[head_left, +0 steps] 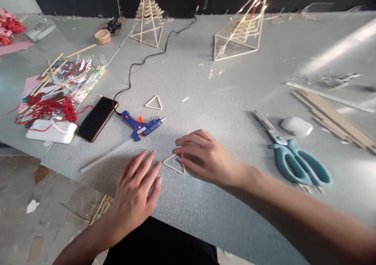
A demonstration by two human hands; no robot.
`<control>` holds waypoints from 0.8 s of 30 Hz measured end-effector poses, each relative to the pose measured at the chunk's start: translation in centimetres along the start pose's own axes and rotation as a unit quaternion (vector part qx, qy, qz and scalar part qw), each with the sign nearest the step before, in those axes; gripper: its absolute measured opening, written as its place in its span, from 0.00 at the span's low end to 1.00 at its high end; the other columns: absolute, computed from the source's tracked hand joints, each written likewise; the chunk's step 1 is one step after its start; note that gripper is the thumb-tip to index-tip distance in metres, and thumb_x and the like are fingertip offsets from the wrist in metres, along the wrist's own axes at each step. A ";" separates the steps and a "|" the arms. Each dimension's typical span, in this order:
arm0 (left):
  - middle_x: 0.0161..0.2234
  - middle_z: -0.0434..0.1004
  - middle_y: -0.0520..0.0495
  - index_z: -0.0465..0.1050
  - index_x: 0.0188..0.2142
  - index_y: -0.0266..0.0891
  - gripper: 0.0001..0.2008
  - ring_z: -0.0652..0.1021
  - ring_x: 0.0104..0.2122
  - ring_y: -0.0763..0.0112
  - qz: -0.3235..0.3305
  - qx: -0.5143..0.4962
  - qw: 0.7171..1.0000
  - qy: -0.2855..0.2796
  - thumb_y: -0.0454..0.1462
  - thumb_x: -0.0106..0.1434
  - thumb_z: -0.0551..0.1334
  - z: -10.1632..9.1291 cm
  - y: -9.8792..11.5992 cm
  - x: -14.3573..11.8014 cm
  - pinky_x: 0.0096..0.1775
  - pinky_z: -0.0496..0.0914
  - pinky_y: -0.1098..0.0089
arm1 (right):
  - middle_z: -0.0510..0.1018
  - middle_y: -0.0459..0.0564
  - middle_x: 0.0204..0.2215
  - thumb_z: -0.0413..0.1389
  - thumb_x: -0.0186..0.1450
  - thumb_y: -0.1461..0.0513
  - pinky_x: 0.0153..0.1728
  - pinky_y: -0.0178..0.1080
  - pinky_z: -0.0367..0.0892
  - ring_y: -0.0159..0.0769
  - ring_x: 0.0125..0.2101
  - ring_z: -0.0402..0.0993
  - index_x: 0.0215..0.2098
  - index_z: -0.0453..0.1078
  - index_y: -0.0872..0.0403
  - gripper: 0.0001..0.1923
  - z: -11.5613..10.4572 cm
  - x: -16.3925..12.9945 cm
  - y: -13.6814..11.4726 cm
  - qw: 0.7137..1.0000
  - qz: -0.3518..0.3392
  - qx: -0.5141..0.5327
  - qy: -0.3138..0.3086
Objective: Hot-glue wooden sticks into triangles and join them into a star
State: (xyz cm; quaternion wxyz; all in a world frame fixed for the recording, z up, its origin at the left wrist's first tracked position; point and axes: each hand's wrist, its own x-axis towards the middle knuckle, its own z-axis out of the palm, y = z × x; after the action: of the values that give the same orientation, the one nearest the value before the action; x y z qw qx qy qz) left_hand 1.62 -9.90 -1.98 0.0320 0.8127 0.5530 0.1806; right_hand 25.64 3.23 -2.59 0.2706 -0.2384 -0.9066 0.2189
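Spread and holding nothing, the left hand lay palm down; the right hand curled over one side of a small stick triangle, its grip impossible to tell because the fingers hid that side. Grey and broad, the table ran out of view at right, and the left wrist covered part of its near edge. Both stick pyramids, left and right, had their tips cut off by the upper border. Open surface stretched from the right hand up towards them, and sideways to the scissors. Less room remained up and left, where the blue glue gun lay near the fingers. Pale and thin-sided, the triangle sat flat between the hands, its left corner just beside the left fingertips; a smaller-looking triangle lay beyond the glue gun.
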 end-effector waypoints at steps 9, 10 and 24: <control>0.61 0.75 0.44 0.75 0.56 0.40 0.15 0.72 0.61 0.54 0.001 0.016 1.000 0.009 0.37 0.72 0.60 0.0 0.2 0.6 0.56 0.71 0.51 | 0.79 0.52 0.39 0.62 0.68 0.63 0.45 0.46 0.70 0.43 0.43 0.71 0.36 0.75 0.53 0.02 0.0 -0.2 -1.7 0.995 0.067 0.024 -0.064; 0.60 0.75 0.44 0.75 0.56 0.40 0.15 0.73 0.61 0.54 0.003 0.008 1.000 0.011 0.37 0.72 0.60 0.1 0.3 0.7 0.56 0.72 0.51 | 0.79 0.52 0.38 0.61 0.69 0.63 0.44 0.45 0.70 0.43 0.42 0.71 0.36 0.74 0.53 0.03 -0.2 -0.4 -2.0 0.994 0.069 0.021 -0.078; 0.47 0.85 0.45 0.83 0.48 0.43 0.10 0.82 0.48 0.63 -0.146 -0.437 0.887 -0.008 0.40 0.69 0.65 -1.3 2.4 3.0 0.52 0.77 0.63 | 0.81 0.52 0.36 0.57 0.71 0.67 0.37 0.43 0.69 0.39 0.36 0.73 0.44 0.70 0.55 0.03 -1.2 -3.7 -5.7 0.994 -0.002 -0.058 0.093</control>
State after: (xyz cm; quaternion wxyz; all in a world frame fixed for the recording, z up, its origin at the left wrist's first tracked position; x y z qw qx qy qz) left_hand 4.25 -8.31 0.65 0.4146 0.6276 0.5303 0.3912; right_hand 27.31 -2.94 -0.10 0.3399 -0.2714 -0.8891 0.1426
